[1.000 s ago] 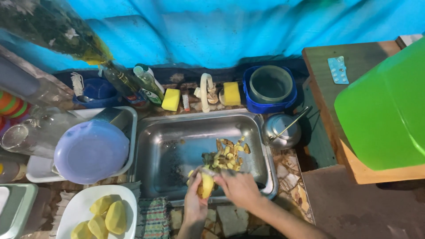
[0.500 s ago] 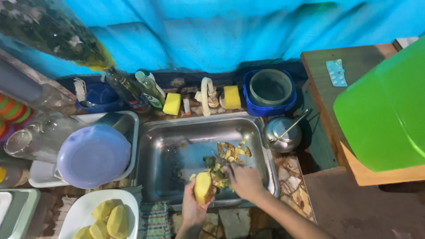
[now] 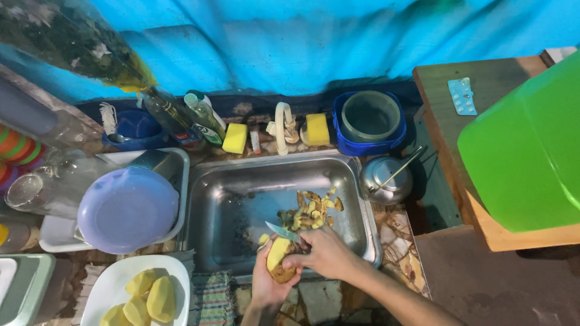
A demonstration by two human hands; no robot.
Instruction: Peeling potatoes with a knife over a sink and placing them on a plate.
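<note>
Head-camera view: our left hand (image 3: 267,284) grips a half-peeled yellow potato (image 3: 278,258) over the front edge of the steel sink basin (image 3: 235,193). Our right hand (image 3: 323,253) is closed around a small knife (image 3: 281,232), its blade resting on the potato's top. Brown and yellow peelings (image 3: 311,211) lie in the basin just behind. Peeled potatoes sit on a white plate (image 3: 109,287) to the left.
</note>
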